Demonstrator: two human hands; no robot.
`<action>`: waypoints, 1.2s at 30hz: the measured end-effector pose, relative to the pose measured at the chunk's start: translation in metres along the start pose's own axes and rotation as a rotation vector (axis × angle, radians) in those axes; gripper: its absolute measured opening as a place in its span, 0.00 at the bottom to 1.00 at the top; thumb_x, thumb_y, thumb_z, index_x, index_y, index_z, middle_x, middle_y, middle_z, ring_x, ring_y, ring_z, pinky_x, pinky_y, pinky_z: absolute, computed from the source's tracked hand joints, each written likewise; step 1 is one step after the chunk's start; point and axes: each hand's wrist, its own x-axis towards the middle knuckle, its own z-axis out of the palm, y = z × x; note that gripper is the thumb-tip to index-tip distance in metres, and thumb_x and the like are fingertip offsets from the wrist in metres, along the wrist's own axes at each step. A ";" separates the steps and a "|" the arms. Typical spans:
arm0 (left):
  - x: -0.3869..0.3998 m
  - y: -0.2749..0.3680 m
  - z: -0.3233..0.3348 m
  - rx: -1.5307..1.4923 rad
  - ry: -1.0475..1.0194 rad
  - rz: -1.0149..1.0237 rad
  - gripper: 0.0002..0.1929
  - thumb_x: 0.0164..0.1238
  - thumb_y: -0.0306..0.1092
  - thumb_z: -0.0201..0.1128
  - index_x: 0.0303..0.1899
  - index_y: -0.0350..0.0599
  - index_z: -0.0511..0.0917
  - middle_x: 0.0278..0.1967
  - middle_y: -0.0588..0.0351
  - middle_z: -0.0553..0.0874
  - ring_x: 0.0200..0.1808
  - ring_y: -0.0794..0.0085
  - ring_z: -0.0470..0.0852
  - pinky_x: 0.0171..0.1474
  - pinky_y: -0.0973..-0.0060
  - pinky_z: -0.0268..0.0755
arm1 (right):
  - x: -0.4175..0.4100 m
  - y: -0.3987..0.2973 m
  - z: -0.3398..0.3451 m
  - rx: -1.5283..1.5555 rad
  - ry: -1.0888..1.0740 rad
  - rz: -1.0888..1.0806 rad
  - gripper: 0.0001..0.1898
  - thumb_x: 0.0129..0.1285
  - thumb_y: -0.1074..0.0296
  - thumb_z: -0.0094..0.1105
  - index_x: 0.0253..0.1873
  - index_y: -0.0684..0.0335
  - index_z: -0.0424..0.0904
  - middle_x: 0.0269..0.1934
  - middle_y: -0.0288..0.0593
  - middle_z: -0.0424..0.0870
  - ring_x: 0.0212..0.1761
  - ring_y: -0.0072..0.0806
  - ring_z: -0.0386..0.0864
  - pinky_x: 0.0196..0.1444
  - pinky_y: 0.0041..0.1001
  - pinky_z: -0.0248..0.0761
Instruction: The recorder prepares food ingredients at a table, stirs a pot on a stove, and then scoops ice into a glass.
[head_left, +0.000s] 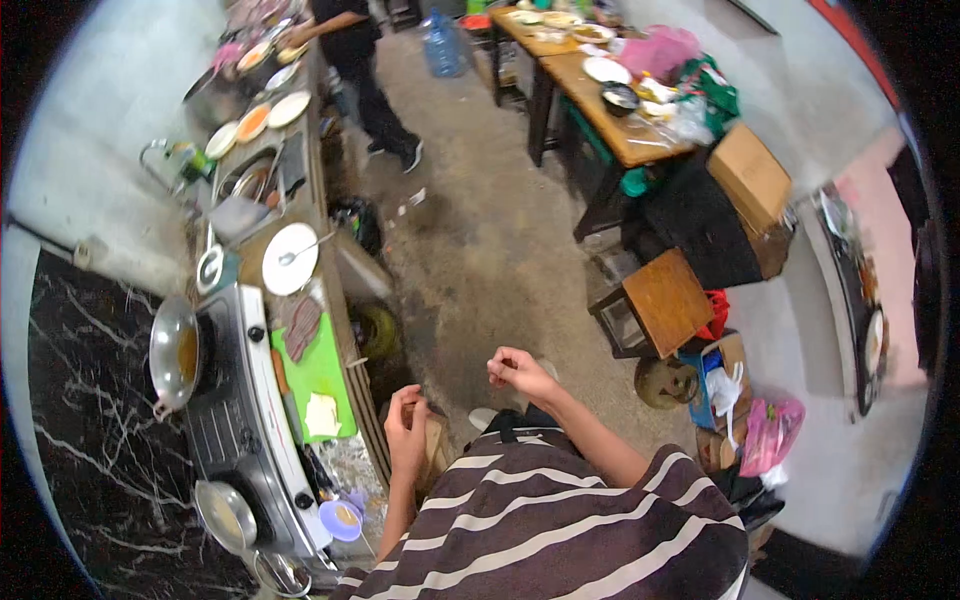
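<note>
My left hand (406, 424) hovers beside the counter's edge, fingers curled, with nothing visible in it. My right hand (519, 372) is raised in front of my body over the floor, fingers loosely bent, and nothing shows in it. Nearest to the left hand lies a green cutting board (330, 375) with a pale, flat stack of food (322, 415) on it. A knife with a brown handle (280, 372) rests along the board's left edge. A striped cloth (301, 327) lies over its far end. A two-burner gas stove (251, 420) carries a wok (174, 352) and a smaller pan (226, 516).
A white plate with a spoon (291, 259) lies beyond the board, before the sink (259, 180). A purple cup (341, 519) stands near the stove. Another person (360, 67) stands at the counter's far end. A wooden stool (667, 302) and a laden table (585, 82) are at the right.
</note>
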 end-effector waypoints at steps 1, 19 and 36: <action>0.002 0.012 0.014 -0.041 -0.026 0.015 0.14 0.77 0.30 0.54 0.59 0.38 0.74 0.44 0.56 0.81 0.42 0.77 0.78 0.47 0.78 0.70 | -0.012 0.000 -0.008 -0.001 -0.001 -0.073 0.07 0.73 0.65 0.58 0.46 0.61 0.74 0.42 0.37 0.80 0.43 0.23 0.77 0.45 0.26 0.72; -0.135 0.166 0.345 -0.642 -1.030 -0.468 0.36 0.80 0.63 0.37 0.77 0.50 0.54 0.76 0.49 0.61 0.77 0.57 0.58 0.77 0.58 0.52 | -0.279 0.025 -0.200 -0.743 1.007 -0.404 0.33 0.76 0.43 0.43 0.76 0.56 0.58 0.78 0.53 0.56 0.79 0.46 0.56 0.76 0.51 0.50; -0.198 0.060 0.596 0.233 -1.419 0.129 0.31 0.80 0.59 0.44 0.67 0.41 0.72 0.68 0.49 0.74 0.71 0.59 0.69 0.72 0.57 0.59 | -0.510 0.039 -0.185 0.749 0.825 -0.888 0.36 0.78 0.39 0.34 0.78 0.60 0.53 0.77 0.46 0.59 0.78 0.41 0.59 0.77 0.43 0.50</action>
